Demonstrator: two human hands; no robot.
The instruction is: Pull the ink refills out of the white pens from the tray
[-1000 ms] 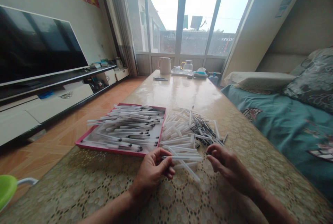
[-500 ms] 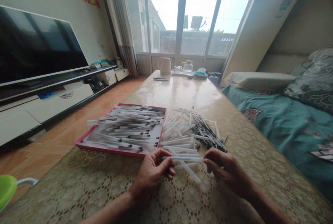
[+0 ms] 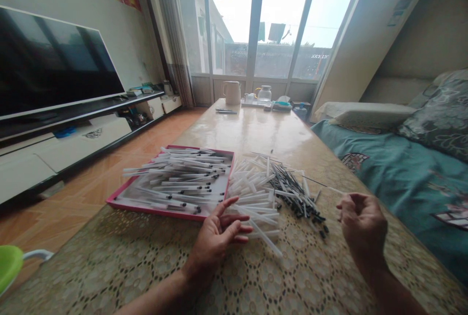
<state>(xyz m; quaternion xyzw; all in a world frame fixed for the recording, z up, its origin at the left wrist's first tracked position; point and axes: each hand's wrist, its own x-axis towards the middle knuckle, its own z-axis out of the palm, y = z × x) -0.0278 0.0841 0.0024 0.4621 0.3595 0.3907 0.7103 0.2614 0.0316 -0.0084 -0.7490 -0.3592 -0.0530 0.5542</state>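
My left hand (image 3: 218,238) is open, fingers apart and no tube in them, beside the near edge of a pile of white plastic tubes (image 3: 252,193). My right hand (image 3: 361,222) is closed in a pinch at the right. From it a slim stick (image 3: 329,187) points up and left, dark at its far part and whitish near the fingers. A heap of thin dark sticks (image 3: 292,183) with black ends lies between the hands. At the left, a pink-rimmed shallow box (image 3: 127,189) holds many white tubes with black ends.
The long table has a patterned cover (image 3: 274,281). At its far end stand a beige jug (image 3: 231,92), a glass jar (image 3: 264,93) and a tissue pack (image 3: 281,105). A teal-covered sofa (image 3: 383,173) runs along the right; a green seat (image 3: 10,266) is at lower left.
The white tube between my hands is out of them. My left fingers have spread. My right hand has moved right, past the dark sticks, and now pinches a slim stick.
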